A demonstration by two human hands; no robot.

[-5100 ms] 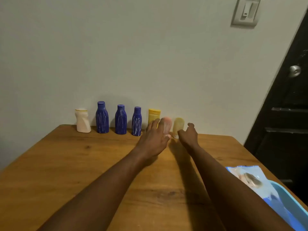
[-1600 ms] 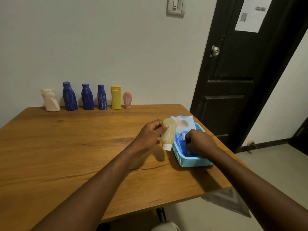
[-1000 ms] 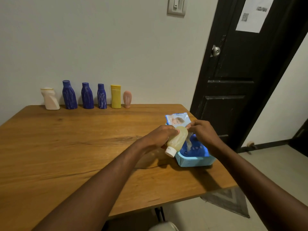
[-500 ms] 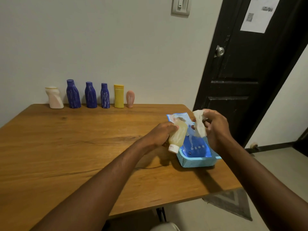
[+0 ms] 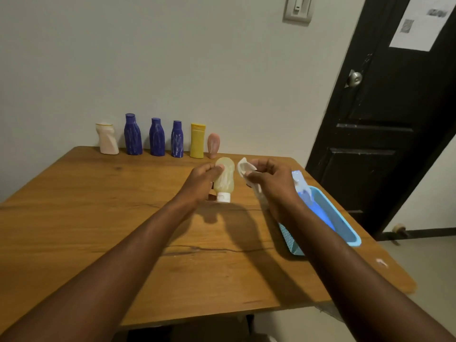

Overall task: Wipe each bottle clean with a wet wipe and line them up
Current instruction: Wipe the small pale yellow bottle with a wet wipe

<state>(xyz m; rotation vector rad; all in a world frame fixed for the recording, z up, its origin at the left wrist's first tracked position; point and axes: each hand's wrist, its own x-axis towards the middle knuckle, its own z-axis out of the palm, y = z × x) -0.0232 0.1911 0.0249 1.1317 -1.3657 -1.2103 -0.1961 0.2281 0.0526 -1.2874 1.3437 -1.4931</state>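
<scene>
My left hand (image 5: 200, 181) grips a pale yellow squeeze bottle (image 5: 224, 178), held cap-down above the middle of the wooden table (image 5: 98, 230). Just right of it, my right hand (image 5: 274, 181) pinches a white wet wipe (image 5: 246, 169), a small gap away from the bottle. Along the wall stands a row of bottles: a cream one (image 5: 106, 138), three dark blue ones (image 5: 132, 134) (image 5: 157, 137) (image 5: 177, 139), a yellow one (image 5: 197, 140) and a small pink one (image 5: 213, 145).
A light blue basket (image 5: 345, 228) holding a wet wipe pack (image 5: 302, 186) sits at the table's right edge. A black door (image 5: 385, 119) stands to the right. A light switch (image 5: 297, 8) is on the wall.
My right hand has pulled a wipe out of the pack in the basket and carried it left. My left hand has brought the yellow bottle away from the basket toward the table's middle.
</scene>
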